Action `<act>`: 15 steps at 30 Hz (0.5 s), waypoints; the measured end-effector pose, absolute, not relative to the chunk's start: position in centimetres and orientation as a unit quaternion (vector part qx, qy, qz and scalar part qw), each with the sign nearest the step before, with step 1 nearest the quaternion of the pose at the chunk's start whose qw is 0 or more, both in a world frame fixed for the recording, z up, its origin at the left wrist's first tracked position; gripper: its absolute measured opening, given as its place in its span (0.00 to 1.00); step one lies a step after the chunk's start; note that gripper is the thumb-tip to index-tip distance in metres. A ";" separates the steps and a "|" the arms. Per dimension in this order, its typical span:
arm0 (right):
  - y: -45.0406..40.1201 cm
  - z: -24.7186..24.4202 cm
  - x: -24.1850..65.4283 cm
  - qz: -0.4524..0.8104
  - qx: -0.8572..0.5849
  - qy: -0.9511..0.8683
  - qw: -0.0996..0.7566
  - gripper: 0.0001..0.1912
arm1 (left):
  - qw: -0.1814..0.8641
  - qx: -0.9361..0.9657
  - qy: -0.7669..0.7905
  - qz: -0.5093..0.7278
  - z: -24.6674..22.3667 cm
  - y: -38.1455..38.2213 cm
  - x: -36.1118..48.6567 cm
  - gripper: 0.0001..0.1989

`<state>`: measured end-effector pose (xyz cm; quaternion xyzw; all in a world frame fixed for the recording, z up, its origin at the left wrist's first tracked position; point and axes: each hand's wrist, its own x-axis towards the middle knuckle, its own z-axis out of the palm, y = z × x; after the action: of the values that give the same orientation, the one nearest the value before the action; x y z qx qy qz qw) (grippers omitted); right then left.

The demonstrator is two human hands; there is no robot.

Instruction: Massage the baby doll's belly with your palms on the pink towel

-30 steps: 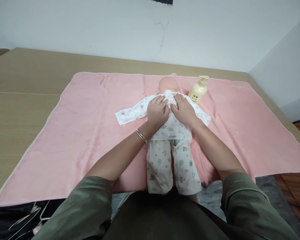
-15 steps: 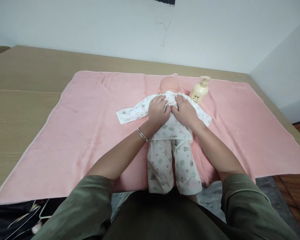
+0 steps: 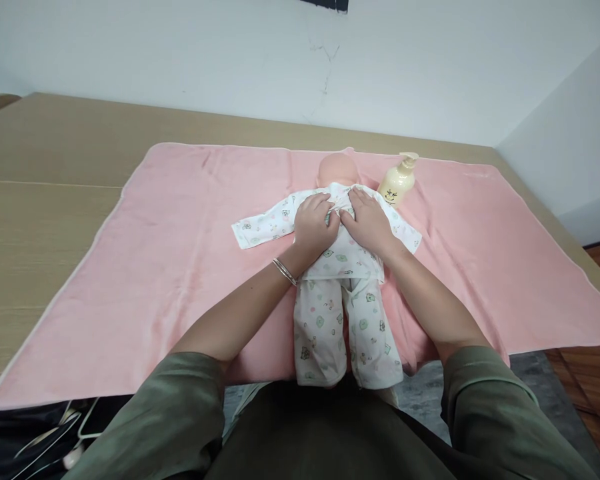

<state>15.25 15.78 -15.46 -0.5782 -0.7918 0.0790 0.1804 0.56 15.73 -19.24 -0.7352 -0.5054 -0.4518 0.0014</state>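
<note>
A baby doll [image 3: 347, 257] in white printed pajamas lies on a pink blanket [image 3: 180, 220], its bald head [image 3: 338, 169] toward the wall and its face out of view. My left hand [image 3: 316, 221] rests flat on the left side of the doll's upper body, fingers stretched over the cloth. On the other side lies my right hand [image 3: 367, 219], also flat, its thumb close to the left thumb. Neither hand grasps anything. The doll's sleeves spread out to both sides, and its trouser legs reach the table's front edge.
A cream pump bottle [image 3: 398, 181] with a drawn face stands on the blanket, right of the doll's head. The wooden table [image 3: 55, 153] meets a white wall [image 3: 205, 60]. Dark items and a cable [image 3: 45, 433] sit below the table at lower left.
Both hands stay flat on the doll in nearly the same place. The whole view has shifted very slightly; nothing else has visibly moved.
</note>
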 end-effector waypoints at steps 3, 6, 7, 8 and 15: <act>15.3 -15.4 14.9 0.062 -0.585 -0.787 0.185 0.30 | -0.021 -0.725 -0.535 -0.433 -19.2 15.7 0.6 0.17; 14.6 -15.1 14.3 0.027 -0.592 -0.782 0.192 0.28 | -0.047 -0.716 -0.563 -0.409 -19.1 15.8 0.6 0.21; 14.3 -15.0 14.2 0.012 -0.594 -0.780 0.197 0.26 | -0.056 -0.716 -0.567 -0.404 -19.0 15.8 0.6 0.22; 14.0 -14.8 14.1 0.001 -0.595 -0.778 0.203 0.24 | -0.062 -0.717 -0.568 -0.400 -18.9 15.8 0.6 0.23; 14.0 -14.8 14.2 0.004 -0.562 -0.781 0.272 0.26 | -0.072 -0.709 -0.574 -0.402 -19.1 16.1 0.6 0.26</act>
<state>14.23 14.02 -14.85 -0.5617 -0.7812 0.0036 0.2724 0.58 16.07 -19.14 -0.7092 -0.5744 -0.4023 -0.0721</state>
